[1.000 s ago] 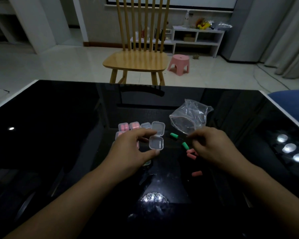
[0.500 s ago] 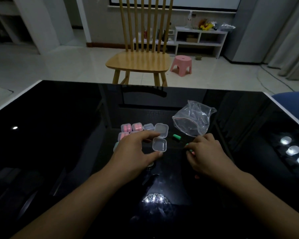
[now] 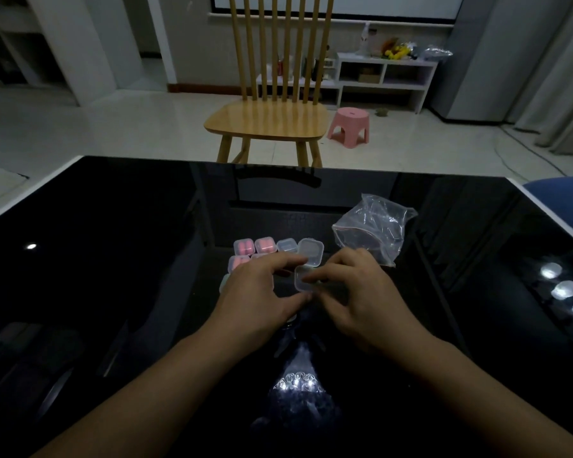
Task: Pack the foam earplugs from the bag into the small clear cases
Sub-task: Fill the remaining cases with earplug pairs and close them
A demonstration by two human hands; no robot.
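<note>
A small clear case point(image 3: 302, 281) stands open on the black table, its lid point(image 3: 311, 252) hinged back. My left hand point(image 3: 258, 302) pinches this case between thumb and forefinger. My right hand point(image 3: 361, 299) has its fingertips pinched together at the case's right rim, and a faint green earplug point(image 3: 319, 283) shows between them. Closed cases with pink earplugs point(image 3: 244, 247) sit in rows behind my left hand. The crumpled clear bag point(image 3: 372, 231) lies just behind my right hand. The loose earplugs on the table are hidden under my right hand.
The glossy black table point(image 3: 113, 259) reflects ceiling lights at the right point(image 3: 563, 289) and near the front. A wooden chair point(image 3: 272, 123) stands beyond the far edge, with a pink stool point(image 3: 349, 122) and a white shelf behind it. A blue seat point(image 3: 566, 196) is at the right.
My right hand moved left from the loose earplugs to the open case, fingers pinched together. My left hand stayed on the case. The camera tilted slightly.
</note>
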